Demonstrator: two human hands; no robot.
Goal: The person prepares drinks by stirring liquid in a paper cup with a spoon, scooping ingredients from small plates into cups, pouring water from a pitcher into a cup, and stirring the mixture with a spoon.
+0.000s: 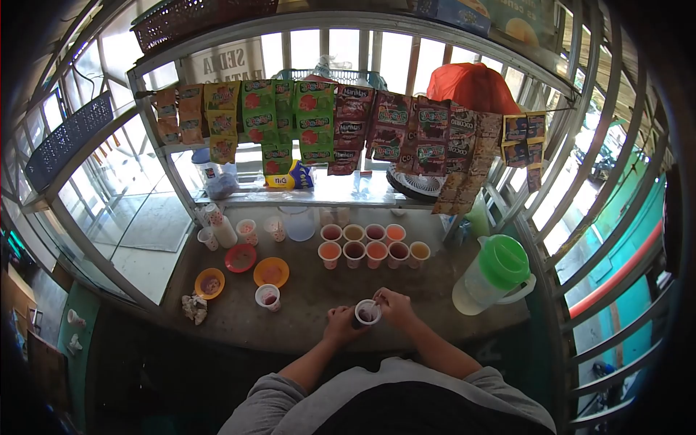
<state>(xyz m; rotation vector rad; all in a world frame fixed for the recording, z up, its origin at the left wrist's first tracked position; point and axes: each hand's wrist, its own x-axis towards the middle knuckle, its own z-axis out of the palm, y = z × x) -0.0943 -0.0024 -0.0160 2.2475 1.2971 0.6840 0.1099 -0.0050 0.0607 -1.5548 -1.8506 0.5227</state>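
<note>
Near the counter's front edge, my left hand [342, 326] is wrapped around the side of a plastic cup [367, 321] with dark contents. At the cup's rim the fingers of my right hand [394, 307] are pinched on a thin pale utensil that dips into the cup; it looks like a spoon, but most of it is hidden. Another white cup [267, 297] with dark contents stands to the left. Behind my hands, two rows hold several filled cups, among them an orange one [329, 252] and a dark red one [398, 251].
A pitcher [478, 279] with a green lid stands at the right. Orange plates [271, 272] and a red plate [240, 258] lie left, beside a crumpled bag [193, 309]. Stacked cups [214, 215] and a clear container [299, 224] stand behind. Drink sachets [315, 116] hang across the frame.
</note>
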